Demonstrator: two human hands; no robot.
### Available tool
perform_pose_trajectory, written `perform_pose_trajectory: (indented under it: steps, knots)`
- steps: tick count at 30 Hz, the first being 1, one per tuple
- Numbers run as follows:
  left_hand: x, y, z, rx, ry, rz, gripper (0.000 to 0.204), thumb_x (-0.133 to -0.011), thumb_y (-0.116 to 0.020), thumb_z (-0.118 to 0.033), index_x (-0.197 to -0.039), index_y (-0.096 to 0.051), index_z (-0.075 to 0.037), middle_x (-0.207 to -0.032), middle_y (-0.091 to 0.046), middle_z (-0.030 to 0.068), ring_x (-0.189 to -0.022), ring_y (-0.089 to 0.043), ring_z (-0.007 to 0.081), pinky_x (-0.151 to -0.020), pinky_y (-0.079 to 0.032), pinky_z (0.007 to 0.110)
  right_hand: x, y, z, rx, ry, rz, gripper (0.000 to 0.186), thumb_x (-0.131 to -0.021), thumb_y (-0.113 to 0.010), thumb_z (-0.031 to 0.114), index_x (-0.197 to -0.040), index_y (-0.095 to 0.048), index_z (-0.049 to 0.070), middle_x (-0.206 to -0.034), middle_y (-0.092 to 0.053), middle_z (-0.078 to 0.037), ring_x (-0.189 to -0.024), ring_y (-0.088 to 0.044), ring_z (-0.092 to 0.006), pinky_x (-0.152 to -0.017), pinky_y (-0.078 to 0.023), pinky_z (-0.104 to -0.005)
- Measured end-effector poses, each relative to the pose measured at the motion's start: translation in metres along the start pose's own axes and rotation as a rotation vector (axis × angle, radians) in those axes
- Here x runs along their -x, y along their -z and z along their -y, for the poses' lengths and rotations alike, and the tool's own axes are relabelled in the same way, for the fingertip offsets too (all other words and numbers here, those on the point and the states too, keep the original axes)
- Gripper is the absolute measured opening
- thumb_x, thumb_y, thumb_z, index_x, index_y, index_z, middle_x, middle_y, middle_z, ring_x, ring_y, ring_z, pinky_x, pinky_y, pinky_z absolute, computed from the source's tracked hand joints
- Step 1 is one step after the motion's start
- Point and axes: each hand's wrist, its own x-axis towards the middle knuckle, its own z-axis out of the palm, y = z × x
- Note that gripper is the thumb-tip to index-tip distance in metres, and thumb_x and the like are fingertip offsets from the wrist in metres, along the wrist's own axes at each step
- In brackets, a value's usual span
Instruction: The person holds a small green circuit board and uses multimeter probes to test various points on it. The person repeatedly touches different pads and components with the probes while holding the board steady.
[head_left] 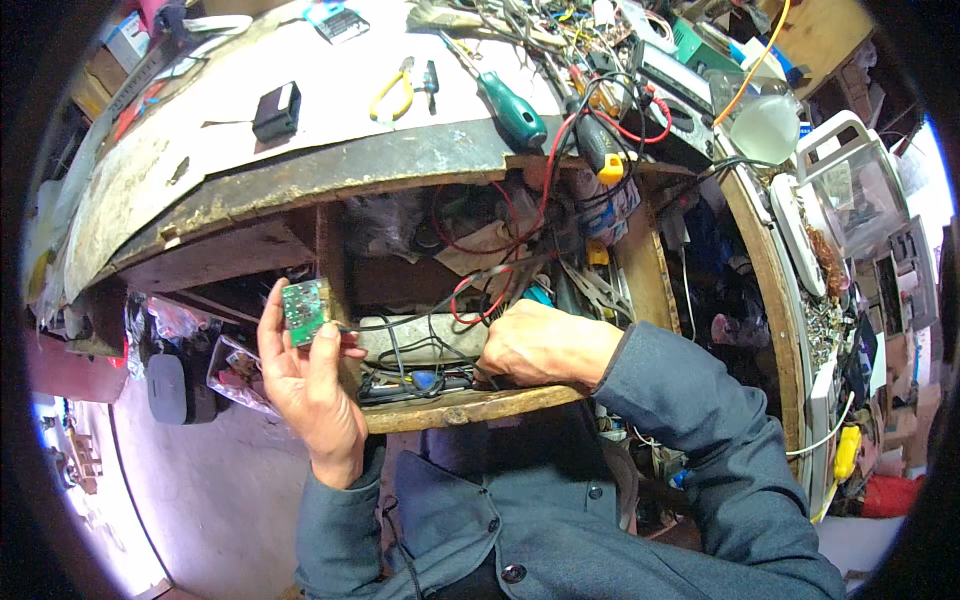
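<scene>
A small green circuit board [304,310] is pinched between the thumb and fingers of my left hand [318,400], raised over the left end of an open drawer. From the board a thin black cable [385,328] runs right toward the tangle in the drawer. My right hand [552,345] reaches into the drawer behind its worn wooden front [470,411], fingers curled downward among cables and tools. What those fingers hold, if anything, is hidden. Close by lie pliers with metal jaws [597,292] and a pale grey block [398,343].
Above the drawer, the bench top carries a green-handled screwdriver [512,110], yellow-handled cutters [392,93] and a black box [277,111]. Red and black leads [553,170] hang over the bench edge into the drawer. A heap of wires [570,30] covers the far right.
</scene>
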Motion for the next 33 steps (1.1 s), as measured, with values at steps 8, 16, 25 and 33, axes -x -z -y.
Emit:
perform_pose_trajectory:
  steps: [8,16,25,33]
  knots:
    - [0.001,-0.002,0.001,0.028,0.002,0.031,0.055,-0.094,-0.063,0.000,-0.146,-0.046,-0.003,-0.106,-0.065,0.0055,-0.079,-0.064,0.0121,-0.067,-0.056,0.026,0.001,-0.003,-0.001,-0.068,0.059,-0.023,0.014,-0.085,-0.066,0.019,-0.078,-0.064,0.006,-0.070,-0.063,-0.018,-0.069,-0.066,-0.0394,-0.060,-0.049,-0.0495]
    - [0.004,0.003,-0.001,0.013,-0.010,0.117,0.057,-0.091,-0.058,0.004,-0.147,-0.046,-0.002,-0.104,-0.062,0.0039,-0.075,-0.060,0.0097,-0.063,-0.055,0.024,0.008,0.023,0.007,-0.296,-0.027,-0.112,0.017,-0.081,-0.063,0.014,-0.088,-0.065,-0.001,-0.074,-0.063,-0.021,-0.067,-0.064,-0.0378,-0.064,-0.051,-0.0445]
    - [0.005,0.001,-0.013,-0.109,-0.015,0.150,0.055,-0.090,-0.071,-0.005,-0.142,-0.052,-0.003,-0.110,-0.064,0.0047,-0.095,-0.061,0.0120,-0.086,-0.054,0.029,0.006,0.079,0.036,-0.636,0.108,-0.427,0.013,-0.073,-0.063,0.010,-0.079,-0.068,-0.001,-0.070,-0.069,-0.007,-0.060,-0.068,-0.0163,-0.060,-0.054,-0.0294]
    - [0.009,0.000,0.002,-0.304,-0.185,0.129,0.054,-0.091,-0.070,-0.009,-0.142,-0.054,-0.005,-0.131,-0.062,0.0185,-0.116,-0.062,0.0241,-0.100,-0.051,0.036,-0.048,0.085,0.023,-0.815,-0.020,-0.469,0.024,-0.079,-0.082,0.013,-0.086,-0.066,-0.003,-0.078,-0.069,-0.007,-0.064,-0.065,-0.0127,-0.056,-0.054,-0.0279]
